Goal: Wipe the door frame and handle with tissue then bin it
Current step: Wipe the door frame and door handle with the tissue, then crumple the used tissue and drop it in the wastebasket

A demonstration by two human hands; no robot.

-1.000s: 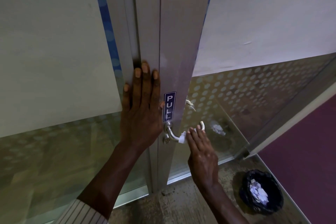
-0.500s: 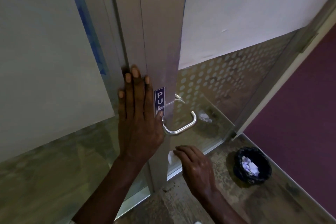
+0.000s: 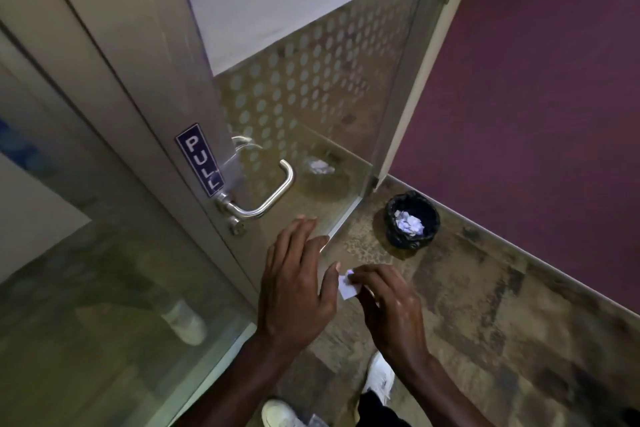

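Note:
The metal door frame (image 3: 138, 55) runs diagonally from the top left, with a blue PULL sticker (image 3: 200, 159) and a curved steel handle (image 3: 266, 198) on it. My right hand (image 3: 391, 308) pinches a small white tissue (image 3: 347, 286) below the handle, over the floor. My left hand (image 3: 298, 284) hovers flat with fingers spread just left of the tissue, off the door. A black-lined bin (image 3: 412, 220) holding crumpled white tissues stands on the floor by the purple wall.
Glass door panel (image 3: 311, 87) with frosted dots stands ajar beside the bin. A purple wall (image 3: 536, 80) runs along the right. My white shoes (image 3: 381, 378) are at the bottom on the mottled floor (image 3: 485, 305).
My left hand has come off the door frame and dropped next to my right hand. My right hand left the handle and moved down with the tissue. The view has swung right and down.

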